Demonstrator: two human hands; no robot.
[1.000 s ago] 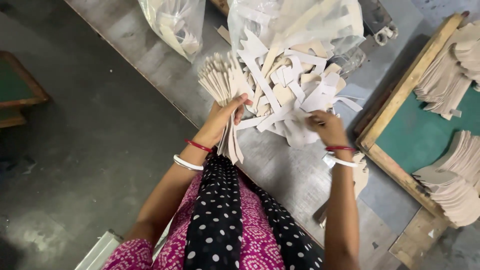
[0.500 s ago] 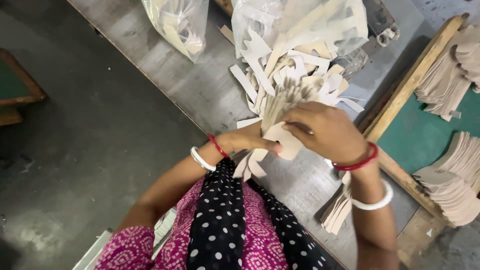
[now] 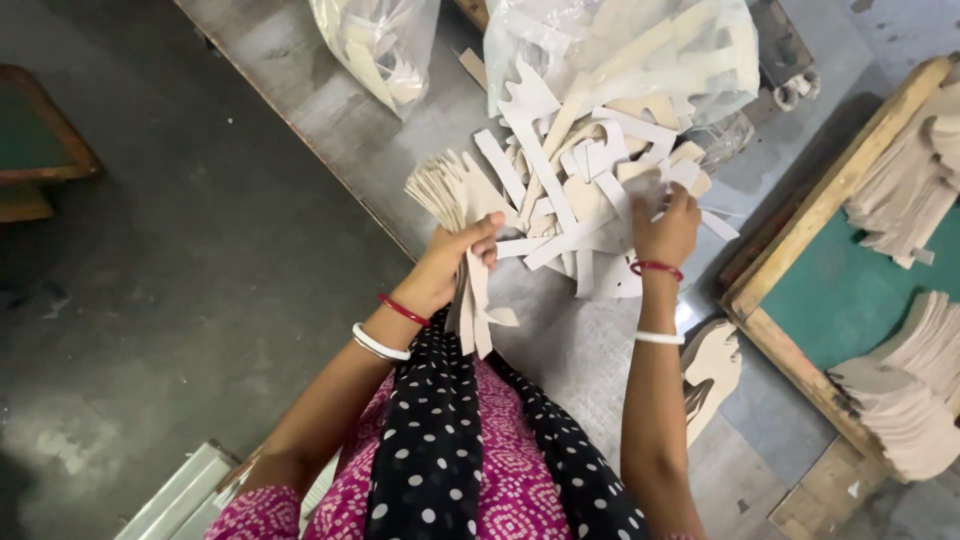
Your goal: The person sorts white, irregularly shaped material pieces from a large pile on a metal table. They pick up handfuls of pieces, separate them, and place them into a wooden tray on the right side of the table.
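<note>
Plastic bags (image 3: 385, 45) behind loose cutouts (image 3: 585, 185); green tray (image 3: 850, 290) rt.

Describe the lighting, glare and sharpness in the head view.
Head view: even, soft light; the left hand and its stack of cutouts are sharp, as is the right hand; mild glare whitens the clear plastic bag; the floor at left falls darker; wide-angle tilt skews the table edge.

One cam only, worn on the head, looking steeply down and fwd from close above the lap. It takes in both forearms, the grey surface (image 3: 330, 110) ahead and floor at left. No 2nd view, so no overlap.
</note>
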